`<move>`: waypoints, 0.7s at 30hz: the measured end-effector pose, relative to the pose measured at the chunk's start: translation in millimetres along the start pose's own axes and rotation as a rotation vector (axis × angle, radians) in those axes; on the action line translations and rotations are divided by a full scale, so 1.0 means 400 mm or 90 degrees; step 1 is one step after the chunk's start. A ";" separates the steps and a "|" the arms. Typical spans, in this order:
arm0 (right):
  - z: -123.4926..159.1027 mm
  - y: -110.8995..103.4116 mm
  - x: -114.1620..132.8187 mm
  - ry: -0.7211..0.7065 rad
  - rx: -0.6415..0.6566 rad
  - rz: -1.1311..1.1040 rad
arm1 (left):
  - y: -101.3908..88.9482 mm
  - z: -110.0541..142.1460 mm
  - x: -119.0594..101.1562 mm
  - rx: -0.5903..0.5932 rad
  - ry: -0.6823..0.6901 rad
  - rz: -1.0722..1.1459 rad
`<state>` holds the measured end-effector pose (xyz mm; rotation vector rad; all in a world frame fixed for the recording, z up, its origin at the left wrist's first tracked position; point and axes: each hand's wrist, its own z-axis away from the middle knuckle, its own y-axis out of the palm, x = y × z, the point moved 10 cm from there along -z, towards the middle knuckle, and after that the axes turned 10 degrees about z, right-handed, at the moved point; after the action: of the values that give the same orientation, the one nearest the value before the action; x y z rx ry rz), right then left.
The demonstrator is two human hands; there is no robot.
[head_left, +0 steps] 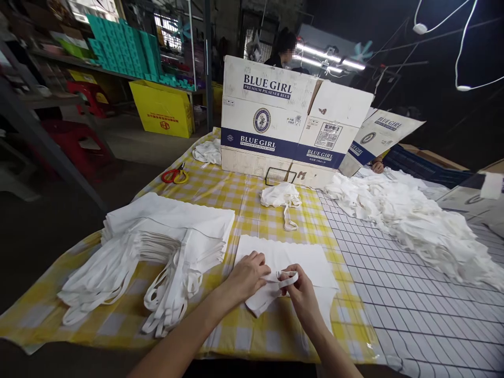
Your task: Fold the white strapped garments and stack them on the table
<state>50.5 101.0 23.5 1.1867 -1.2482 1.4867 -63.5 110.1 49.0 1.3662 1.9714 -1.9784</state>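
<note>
A white strapped garment (297, 256), like a camisole top, lies spread on the yellow checked cloth in front of me. My left hand (249, 274) rests on its left part with fingers curled down together, pressing or pinching the fabric. Pinched in my right hand (300, 287) is a narrow white strap (289, 280), raised in a loop above the garment. Left of my hands sits a neat stack of similar white garments (169, 220), their straps hanging toward me. Beyond the garment is a small bunched white piece (280, 195) with a strap trailing from it.
Cardboard beer boxes (262, 119) stand across the table's far side, a black wire frame (280, 176) before them. Red-handled scissors (174, 175) lie at the far left. A heap of white garments (409, 220) covers the right side. Another person's hand (378, 167) shows behind it.
</note>
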 end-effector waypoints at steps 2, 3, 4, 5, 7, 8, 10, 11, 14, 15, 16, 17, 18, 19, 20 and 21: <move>-0.007 0.007 -0.008 -0.001 0.008 0.013 | 0.012 -0.005 -0.008 0.017 0.023 -0.069; -0.009 0.009 -0.009 -0.006 0.009 0.022 | 0.018 -0.006 -0.011 0.024 0.034 -0.096; -0.011 0.010 -0.008 -0.010 0.011 0.030 | 0.023 -0.008 -0.013 0.027 0.041 -0.112; -0.012 0.011 -0.007 -0.015 0.013 0.036 | 0.026 -0.009 -0.012 0.024 0.044 -0.115; -0.015 0.014 -0.008 -0.015 0.018 0.042 | 0.022 -0.011 -0.003 -0.001 0.031 -0.081; -0.017 0.016 -0.011 -0.010 0.023 0.042 | 0.016 -0.012 0.006 -0.020 0.017 -0.050; -0.023 0.018 -0.021 0.003 0.033 0.044 | 0.007 -0.012 0.027 -0.055 -0.018 0.021; -0.027 0.019 -0.026 0.010 0.037 0.047 | 0.004 -0.013 0.038 -0.068 -0.035 0.054; -0.037 0.023 -0.032 0.012 0.053 0.091 | 0.003 -0.015 0.060 -0.088 -0.072 0.125; -0.040 0.025 -0.028 0.003 0.057 0.115 | 0.003 -0.017 0.064 -0.092 -0.081 0.141; -0.042 0.026 -0.021 -0.009 0.060 0.137 | 0.003 -0.018 0.067 -0.095 -0.089 0.152; -0.045 0.026 -0.013 -0.023 0.058 0.155 | 0.003 -0.020 0.070 -0.096 -0.097 0.161; -0.048 0.024 -0.005 -0.035 0.051 0.168 | 0.003 -0.021 0.071 -0.094 -0.103 0.166; -0.050 0.021 0.003 -0.046 0.039 0.178 | 0.003 -0.023 0.072 -0.093 -0.108 0.170; -0.053 0.016 0.010 -0.055 0.024 0.189 | 0.004 -0.024 0.072 -0.090 -0.112 0.173; -0.055 0.011 0.017 -0.064 0.008 0.201 | 0.004 -0.025 0.072 -0.086 -0.115 0.176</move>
<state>41.6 122.4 28.1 1.1218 -1.5517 1.6796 -74.8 133.6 32.9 1.2966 1.7006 -1.7440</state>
